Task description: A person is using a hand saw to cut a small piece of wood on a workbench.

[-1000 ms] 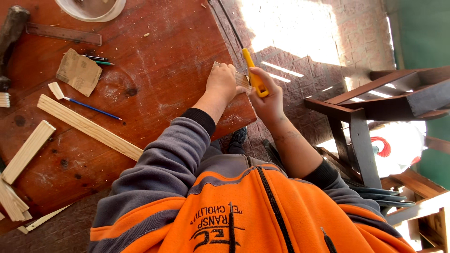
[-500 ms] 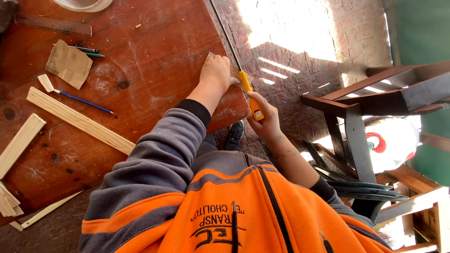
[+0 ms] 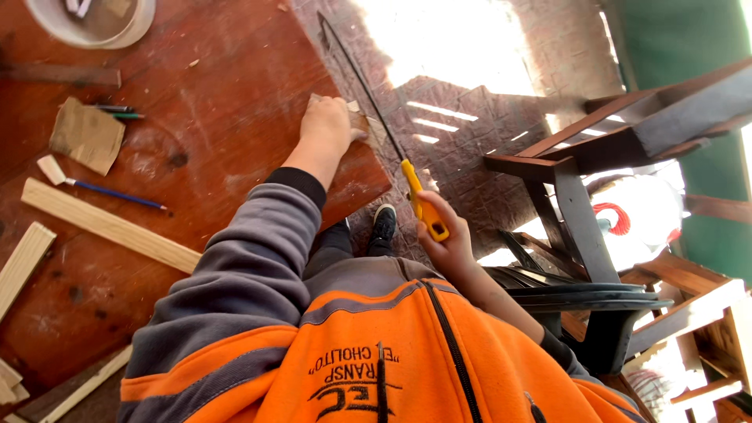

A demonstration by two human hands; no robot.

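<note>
At the far left of the table (image 3: pixel 235 102), a reddish-brown board, pale wooden strips (image 3: pixel 110 225) are laid flat, one long strip running diagonally and a shorter one seen at the left edge. Just above the long strip a blue pencil (image 3: pixel 117 194) is seen, and above that a torn piece of brown cardboard (image 3: pixel 86 137) with two more pencils beside it. A white round bowl (image 3: pixel 102 19) is cut off by the top edge.

Further right, the left hand (image 3: pixel 325 129) is pressed flat on a small wooden piece (image 3: pixel 359 119) at the table's right edge; its grip is spread, palm down, with the piece pinned under the fingers rather than enclosed. The piece is touching the table and is partly hidden by the hand.

Just beside that piece, a thin dark saw blade (image 3: pixel 364 86) is seen running along the table's edge, from the top down to a yellow handle (image 3: pixel 423 207). The handle is enclosed by the right hand (image 3: pixel 446 243), whose grip is clamped around it, off the table's corner and above the paved floor (image 3: pixel 470 117). A dark shoe (image 3: pixel 383 223) is visible between the two hands.

At the right, dark stacked chairs (image 3: pixel 595 298) and a wooden frame (image 3: pixel 627 125) are seen.
</note>
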